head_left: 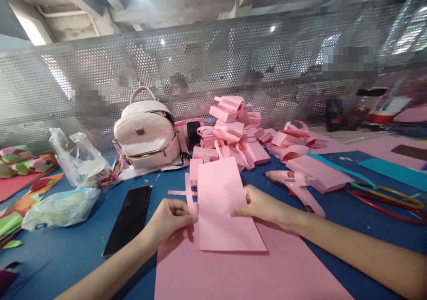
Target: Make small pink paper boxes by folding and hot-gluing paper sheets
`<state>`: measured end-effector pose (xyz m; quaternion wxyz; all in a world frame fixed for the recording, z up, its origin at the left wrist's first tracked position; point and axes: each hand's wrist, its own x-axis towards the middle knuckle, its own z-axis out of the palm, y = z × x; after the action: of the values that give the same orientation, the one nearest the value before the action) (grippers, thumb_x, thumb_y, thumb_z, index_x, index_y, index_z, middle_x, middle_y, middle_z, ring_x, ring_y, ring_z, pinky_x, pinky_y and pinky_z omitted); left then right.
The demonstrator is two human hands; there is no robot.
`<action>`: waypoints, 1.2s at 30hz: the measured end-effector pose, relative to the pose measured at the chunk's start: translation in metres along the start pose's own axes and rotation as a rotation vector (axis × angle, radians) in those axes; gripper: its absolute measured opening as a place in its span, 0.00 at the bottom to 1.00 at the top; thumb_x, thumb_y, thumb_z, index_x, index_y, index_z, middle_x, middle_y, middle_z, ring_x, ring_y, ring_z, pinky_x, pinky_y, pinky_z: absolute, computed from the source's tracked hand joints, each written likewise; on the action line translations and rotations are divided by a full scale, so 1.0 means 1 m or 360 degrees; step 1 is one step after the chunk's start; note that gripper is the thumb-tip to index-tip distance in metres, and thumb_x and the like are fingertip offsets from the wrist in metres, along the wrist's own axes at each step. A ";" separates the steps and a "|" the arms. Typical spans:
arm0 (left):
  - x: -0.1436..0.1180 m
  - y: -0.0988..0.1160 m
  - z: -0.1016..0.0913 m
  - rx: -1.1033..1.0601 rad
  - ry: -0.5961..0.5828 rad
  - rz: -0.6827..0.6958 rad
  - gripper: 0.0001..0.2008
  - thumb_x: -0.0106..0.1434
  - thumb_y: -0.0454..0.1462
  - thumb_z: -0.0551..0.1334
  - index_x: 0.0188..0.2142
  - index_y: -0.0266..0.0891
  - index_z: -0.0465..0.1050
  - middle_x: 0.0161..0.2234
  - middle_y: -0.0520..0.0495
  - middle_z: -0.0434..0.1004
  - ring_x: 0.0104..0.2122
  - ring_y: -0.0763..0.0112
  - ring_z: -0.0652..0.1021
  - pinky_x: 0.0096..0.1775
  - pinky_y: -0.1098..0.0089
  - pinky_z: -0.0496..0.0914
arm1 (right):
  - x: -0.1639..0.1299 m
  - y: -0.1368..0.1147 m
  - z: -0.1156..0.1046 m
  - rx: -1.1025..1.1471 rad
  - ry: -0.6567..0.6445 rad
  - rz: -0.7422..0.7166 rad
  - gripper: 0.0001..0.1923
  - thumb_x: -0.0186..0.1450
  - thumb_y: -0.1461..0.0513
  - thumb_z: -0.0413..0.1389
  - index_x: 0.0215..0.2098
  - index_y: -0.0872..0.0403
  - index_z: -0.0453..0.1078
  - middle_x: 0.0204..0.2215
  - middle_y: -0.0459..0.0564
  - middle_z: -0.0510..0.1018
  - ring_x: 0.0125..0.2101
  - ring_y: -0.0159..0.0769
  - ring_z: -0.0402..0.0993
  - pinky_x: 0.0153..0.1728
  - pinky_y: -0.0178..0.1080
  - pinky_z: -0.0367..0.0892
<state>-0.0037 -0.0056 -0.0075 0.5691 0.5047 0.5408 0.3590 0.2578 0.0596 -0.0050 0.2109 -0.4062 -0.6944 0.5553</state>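
Note:
My right hand [262, 203] grips the right edge of an upright piece of pink paper [222, 193], thumb on its front and fingers curled behind. It looks folded, perhaps a flat bag. At its left edge, my left hand [175, 220] is closed, thumb and finger pinched at the lower end of a narrow pink paper strip [189, 191]. The fingertips also touch the paper's side. Beneath both hands lies a large pink sheet [233, 273] on the blue table [73, 255]. Behind the held piece rises a pile of small pink paper bags [230, 131].
A pink glue gun [296, 182] lies right, near a flat pink bag [318, 171] and coloured loops [390, 202]. Left are a black phone [130, 218], a plastic bag [62, 206] and a small box [103, 177]. A pale backpack [145, 133] stands behind, before a perforated metal panel [207, 55].

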 end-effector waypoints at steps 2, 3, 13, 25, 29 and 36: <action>0.000 -0.001 0.000 -0.0001 0.0019 0.0004 0.19 0.48 0.47 0.75 0.19 0.35 0.72 0.13 0.46 0.77 0.09 0.82 0.63 0.14 0.77 0.49 | 0.002 0.002 0.000 0.0128 0.0045 0.0017 0.26 0.47 0.45 0.71 0.32 0.56 0.78 0.33 0.52 0.84 0.39 0.50 0.79 0.38 0.41 0.72; 0.000 -0.001 -0.001 -0.0003 0.0029 0.0006 0.19 0.48 0.47 0.75 0.20 0.35 0.73 0.13 0.47 0.77 0.09 0.82 0.63 0.14 0.78 0.49 | 0.003 0.003 0.000 0.0172 0.0075 0.0025 0.26 0.47 0.45 0.72 0.33 0.57 0.79 0.34 0.52 0.84 0.39 0.50 0.79 0.39 0.42 0.72; 0.004 -0.008 -0.003 0.0017 -0.0036 0.0031 0.20 0.48 0.48 0.76 0.20 0.35 0.73 0.14 0.47 0.77 0.08 0.83 0.61 0.13 0.78 0.48 | -0.002 -0.004 -0.001 0.0227 0.0094 0.0076 0.25 0.44 0.50 0.74 0.33 0.56 0.78 0.33 0.50 0.83 0.38 0.46 0.77 0.37 0.39 0.71; 0.001 -0.003 -0.002 -0.0063 -0.0003 0.0021 0.21 0.48 0.50 0.75 0.25 0.34 0.75 0.15 0.47 0.79 0.10 0.81 0.66 0.15 0.78 0.52 | 0.002 0.000 -0.003 0.0201 -0.0057 -0.0008 0.22 0.49 0.48 0.71 0.29 0.58 0.78 0.28 0.51 0.83 0.33 0.44 0.78 0.33 0.38 0.71; 0.000 0.002 0.001 -0.0047 -0.0061 -0.0023 0.21 0.42 0.46 0.78 0.19 0.36 0.71 0.14 0.47 0.78 0.08 0.82 0.64 0.13 0.78 0.49 | 0.001 0.001 -0.002 0.0221 -0.0078 0.0044 0.23 0.53 0.48 0.69 0.32 0.60 0.78 0.26 0.53 0.83 0.25 0.39 0.78 0.24 0.34 0.69; -0.001 0.001 0.001 -0.0098 -0.0032 0.0016 0.22 0.44 0.46 0.78 0.18 0.37 0.68 0.12 0.48 0.76 0.09 0.78 0.69 0.14 0.78 0.50 | 0.004 0.005 -0.003 0.0252 -0.0191 0.0026 0.22 0.57 0.48 0.67 0.32 0.61 0.77 0.22 0.52 0.82 0.19 0.34 0.78 0.17 0.29 0.64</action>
<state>-0.0027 -0.0065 -0.0068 0.5881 0.4933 0.5210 0.3733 0.2593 0.0653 -0.0093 0.1959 -0.3598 -0.6564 0.6334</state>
